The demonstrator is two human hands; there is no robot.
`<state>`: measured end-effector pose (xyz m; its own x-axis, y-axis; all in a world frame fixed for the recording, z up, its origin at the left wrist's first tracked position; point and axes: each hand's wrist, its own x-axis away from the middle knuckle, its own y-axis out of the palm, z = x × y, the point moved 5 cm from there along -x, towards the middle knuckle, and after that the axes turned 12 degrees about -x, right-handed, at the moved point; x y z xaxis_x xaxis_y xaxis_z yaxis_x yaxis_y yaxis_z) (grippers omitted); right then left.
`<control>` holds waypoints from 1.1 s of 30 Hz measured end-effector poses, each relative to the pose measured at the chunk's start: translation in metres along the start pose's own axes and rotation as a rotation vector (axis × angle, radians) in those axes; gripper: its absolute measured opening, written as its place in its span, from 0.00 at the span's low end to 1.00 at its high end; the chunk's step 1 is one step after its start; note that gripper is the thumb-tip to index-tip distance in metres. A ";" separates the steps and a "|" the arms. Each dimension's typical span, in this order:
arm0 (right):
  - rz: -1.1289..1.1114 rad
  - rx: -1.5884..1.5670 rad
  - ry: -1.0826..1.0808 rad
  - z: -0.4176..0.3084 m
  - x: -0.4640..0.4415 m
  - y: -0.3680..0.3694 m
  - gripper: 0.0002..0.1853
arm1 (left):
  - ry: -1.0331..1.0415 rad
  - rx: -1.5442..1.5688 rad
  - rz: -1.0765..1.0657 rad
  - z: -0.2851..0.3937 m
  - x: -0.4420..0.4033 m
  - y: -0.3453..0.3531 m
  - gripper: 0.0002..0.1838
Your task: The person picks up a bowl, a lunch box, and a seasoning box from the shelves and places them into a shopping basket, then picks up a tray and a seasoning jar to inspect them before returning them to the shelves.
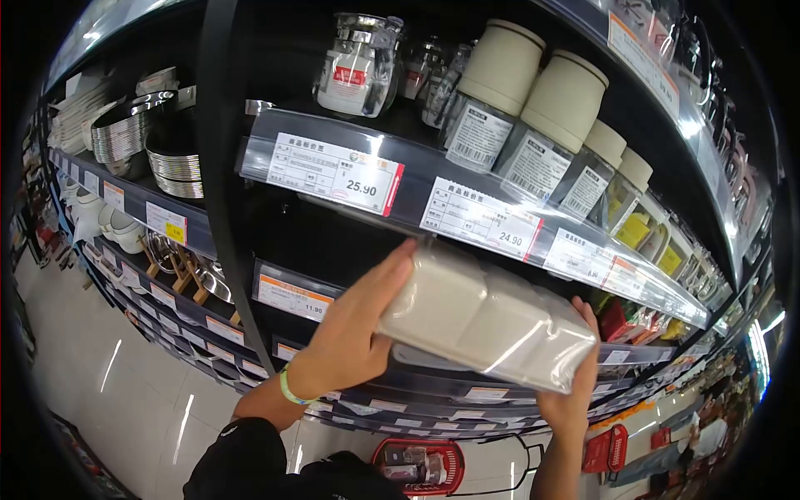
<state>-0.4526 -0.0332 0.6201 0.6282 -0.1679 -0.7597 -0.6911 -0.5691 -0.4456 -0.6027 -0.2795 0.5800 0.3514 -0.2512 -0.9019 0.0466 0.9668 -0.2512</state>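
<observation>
A long, pale beige pack [492, 321] in clear wrap is held up in front of the shelf, tilted down to the right. My left hand [350, 329] grips its left end, with a light band on the wrist. At the right end, my right hand [575, 375] holds it, the fingers partly behind the pack. The pack is just below the shelf edge with the 24.90 price tag [482, 218]. Its upper edge is close to the dark space under that shelf.
Above stand a glass jug [357, 71] and beige-lidded containers [502, 67]. A black upright post [223, 167] divides the shelves, with metal-rimmed pans [129, 133] at left. Below are a red basket [454, 467] and the tiled floor [133, 400]. A person [692, 446] is at lower right.
</observation>
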 end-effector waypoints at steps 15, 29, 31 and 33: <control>-0.443 -0.021 0.248 0.020 -0.074 0.077 0.22 | -0.226 -0.453 0.161 -0.022 -0.014 -0.055 0.29; -0.431 0.076 0.141 0.005 -0.100 0.151 0.21 | -0.115 -0.971 -0.020 -0.035 -0.014 -0.048 0.20; -0.430 0.057 0.126 0.008 -0.098 0.146 0.20 | -0.097 -1.011 0.029 -0.035 -0.014 -0.048 0.19; -0.432 0.032 0.113 0.011 -0.096 0.142 0.20 | -0.108 -0.965 0.038 -0.035 -0.013 -0.047 0.17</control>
<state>-0.6147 -0.0890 0.6244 0.8955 -0.0085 -0.4449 -0.3663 -0.5818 -0.7262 -0.6423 -0.3236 0.5908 0.4227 -0.1684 -0.8905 -0.7369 0.5081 -0.4459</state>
